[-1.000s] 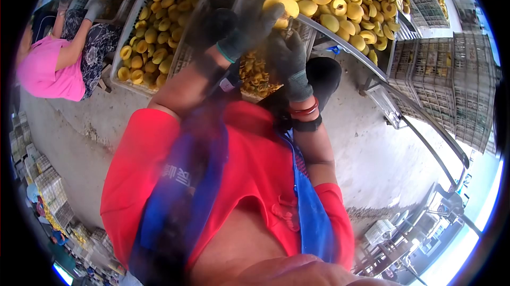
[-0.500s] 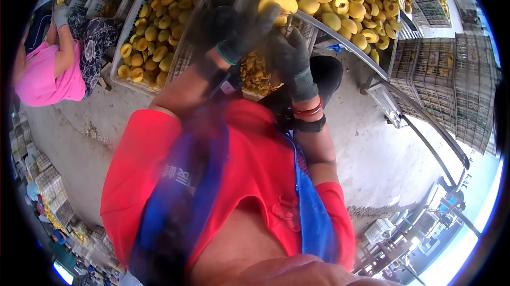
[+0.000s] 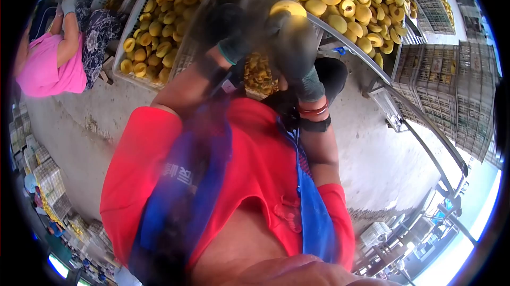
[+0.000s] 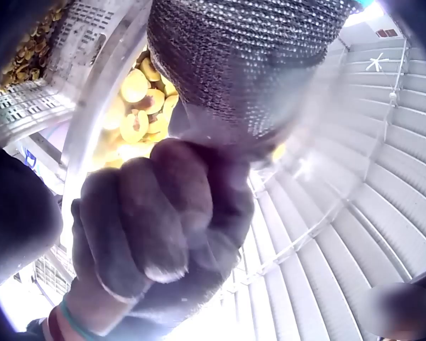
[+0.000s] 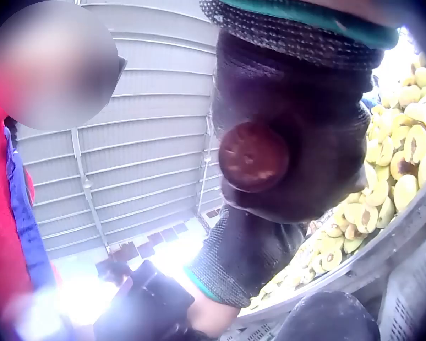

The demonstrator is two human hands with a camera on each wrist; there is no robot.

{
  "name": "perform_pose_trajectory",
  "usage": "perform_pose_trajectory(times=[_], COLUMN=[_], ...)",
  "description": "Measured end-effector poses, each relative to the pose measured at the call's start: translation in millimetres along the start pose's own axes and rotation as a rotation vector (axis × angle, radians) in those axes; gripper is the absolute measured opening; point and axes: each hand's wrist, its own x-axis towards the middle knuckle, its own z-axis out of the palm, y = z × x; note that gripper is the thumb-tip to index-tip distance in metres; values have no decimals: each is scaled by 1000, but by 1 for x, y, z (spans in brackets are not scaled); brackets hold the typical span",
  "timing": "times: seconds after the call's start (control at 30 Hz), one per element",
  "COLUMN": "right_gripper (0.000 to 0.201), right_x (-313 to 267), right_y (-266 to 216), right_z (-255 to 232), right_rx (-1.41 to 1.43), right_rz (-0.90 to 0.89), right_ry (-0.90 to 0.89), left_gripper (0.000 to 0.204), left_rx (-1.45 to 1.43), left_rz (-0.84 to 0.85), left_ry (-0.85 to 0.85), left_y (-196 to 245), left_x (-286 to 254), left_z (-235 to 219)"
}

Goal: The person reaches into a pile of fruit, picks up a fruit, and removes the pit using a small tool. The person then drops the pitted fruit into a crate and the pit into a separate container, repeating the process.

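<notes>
In the head view, my gloved left hand (image 3: 247,36) holds a yellow peach (image 3: 289,8) at the metal table's edge. My right hand (image 3: 297,55), gloved and blurred, lies close against the near side of that peach. The left wrist view has the right hand's fingers (image 4: 156,220) curled tightly, just below the left glove. In the right wrist view, the round brown end of a handle (image 5: 253,158) sticks out of the right fist; the rest of this tool is hidden in the glove. Below the hands is a crate of orange-brown scraps (image 3: 258,76).
A heap of halved peaches (image 3: 366,4) covers the table on the right. On the left stands a white crate (image 3: 118,52) full of peaches. Stacked crates (image 3: 446,89) rise at the right. A person in pink (image 3: 56,65) sits at far left. A metal rail (image 3: 425,110) runs along the right.
My right hand has rolled over and come up against the peach, its knuckles now facing upward. The left hand keeps its hold. The view has shifted slightly, and the person in pink has moved their arms.
</notes>
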Motion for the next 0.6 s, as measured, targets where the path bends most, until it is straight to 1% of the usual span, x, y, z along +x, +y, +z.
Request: perform_pose_trajectory(times=[0.1, 0.13, 0.2, 0.23, 0.27, 0.37, 0.4, 0.5, 0.53, 0.57, 0.6], right_gripper=[9, 9, 9, 8, 7, 8, 10, 11, 12, 12, 12], right_x=[-5, -6, -6, -7, -4, -4, -3, -6, -7, -8, -9], right_y=[2, 1, -5, -11, -4, 7, 16, 21, 20, 20, 20], right_z=[-5, -7, -9, -12, -18, -18, -18, -16, -17, -16, -16], right_rx=[185, 243, 313, 325, 368, 372, 342, 322, 233, 187, 142], right_rz=[149, 202, 328, 399, 398, 363, 305, 290, 321, 315, 308], right_ry=[-34, -54, -140, -198, -239, -211, -239, -280, -228, -204, -176], left_gripper=[38, 38, 38, 39, 39, 37, 38, 37, 31, 25, 25], left_rx=[-205, -437, -693, -719, -625, -625, -712, -279, 89, 479, 723], left_rz=[-75, -206, -295, -253, -168, -290, -448, -485, -319, -174, 56], left_ry=[-100, -153, -210, -226, -167, -27, 87, 335, 326, 378, 362], left_y=[21, 11, 12, 22, 24, 18, -8, 11, -10, -32, -71], left_x=[7, 4, 9, 13, 11, 9, 9, 18, 13, 8, 1], left_z=[-4, 4, -1, -7, -5, 3, 17, -23, -37, -50, -68])
